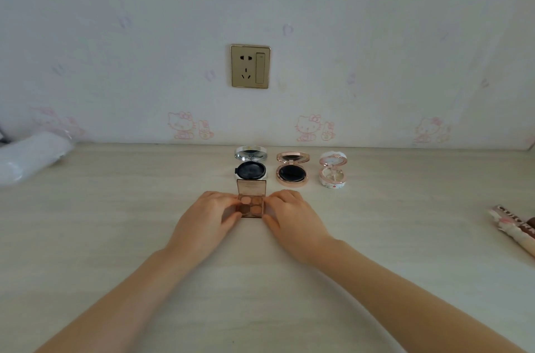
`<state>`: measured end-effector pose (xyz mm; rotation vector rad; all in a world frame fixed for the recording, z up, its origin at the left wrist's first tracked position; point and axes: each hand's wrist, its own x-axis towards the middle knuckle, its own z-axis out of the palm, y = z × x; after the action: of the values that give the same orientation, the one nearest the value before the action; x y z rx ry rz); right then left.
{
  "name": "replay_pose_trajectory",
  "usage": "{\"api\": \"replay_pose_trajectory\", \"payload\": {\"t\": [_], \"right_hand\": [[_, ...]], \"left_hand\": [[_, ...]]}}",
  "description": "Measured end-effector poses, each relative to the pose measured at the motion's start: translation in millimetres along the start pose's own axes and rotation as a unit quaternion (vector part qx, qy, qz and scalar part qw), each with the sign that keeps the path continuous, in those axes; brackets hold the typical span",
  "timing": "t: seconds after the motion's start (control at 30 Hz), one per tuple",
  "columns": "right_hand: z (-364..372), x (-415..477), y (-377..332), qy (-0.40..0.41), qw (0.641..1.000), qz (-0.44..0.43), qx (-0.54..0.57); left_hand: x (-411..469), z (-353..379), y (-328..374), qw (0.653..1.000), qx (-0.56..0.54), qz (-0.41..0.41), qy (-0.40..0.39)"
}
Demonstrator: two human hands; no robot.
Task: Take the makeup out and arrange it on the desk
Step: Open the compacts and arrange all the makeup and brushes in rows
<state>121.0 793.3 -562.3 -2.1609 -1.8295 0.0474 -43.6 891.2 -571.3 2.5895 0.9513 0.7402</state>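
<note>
An eyeshadow palette, lid raised, sits mid-tabletop, pinched at its sides by the left hand and right hand; the fingers hide its edges. Behind it stand three open compacts: silver, rose-gold, white. A printed pouch is cut off at right; a blurred white object lies at left.
</note>
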Motion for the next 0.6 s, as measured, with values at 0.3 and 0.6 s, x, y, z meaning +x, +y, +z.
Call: {"api": "replay_pose_trajectory", "payload": {"t": [0.3, 0.6], "right_hand": [[1, 16, -1, -0.005, 1.0, 0.019, 0.004], [0, 10, 0, 0.005, 1.0, 0.009, 0.015]], "left_hand": [[9, 3, -9, 1.0, 0.001, -0.016, 0.002], [5, 0, -4, 1.0, 0.007, -0.027, 0.013]]}}
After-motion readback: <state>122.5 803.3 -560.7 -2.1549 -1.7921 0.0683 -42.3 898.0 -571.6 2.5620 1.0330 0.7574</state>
